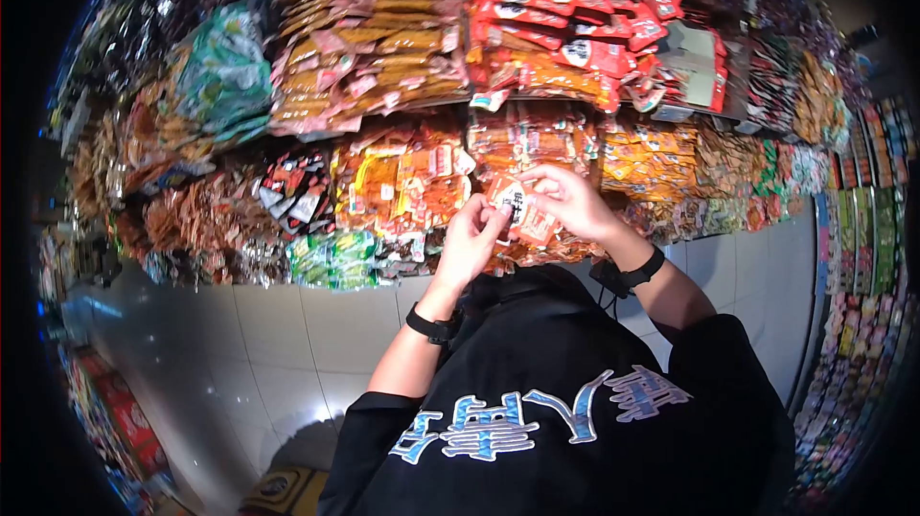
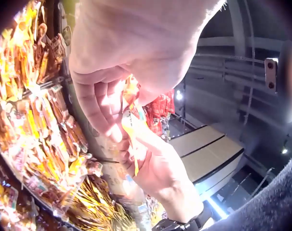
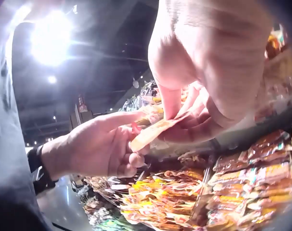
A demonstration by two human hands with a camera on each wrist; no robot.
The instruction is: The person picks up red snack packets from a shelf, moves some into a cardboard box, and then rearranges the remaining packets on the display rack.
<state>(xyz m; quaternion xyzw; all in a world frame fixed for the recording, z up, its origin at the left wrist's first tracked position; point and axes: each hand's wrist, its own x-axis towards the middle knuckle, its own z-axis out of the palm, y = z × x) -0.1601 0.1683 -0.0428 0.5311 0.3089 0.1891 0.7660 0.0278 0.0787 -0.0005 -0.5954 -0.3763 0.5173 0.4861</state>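
Between both hands is a small orange snack packet (image 1: 522, 217) with dark printed characters and a pale patch. My left hand (image 1: 470, 240) pinches its left side between thumb and curled fingers. On the other side my right hand (image 1: 573, 205) grips the packet's upper right edge. The right wrist view shows the packet (image 3: 155, 134) nearly edge-on, running from the left hand (image 3: 95, 147) to the right fingers. In the left wrist view it is a thin orange strip (image 2: 133, 137), partly hidden by the left hand's fingers. Both hands are held over the front row of snack packets.
Beneath the hands are sloped bins of packaged snacks, with orange packets (image 1: 398, 176) and yellow ones (image 1: 650, 160). Green packets (image 1: 335, 257) lie along the front edge. Red packets (image 1: 575, 22) fill the upper tier. A tiled floor (image 1: 278, 334) and side shelves (image 1: 867, 219) surround the person.
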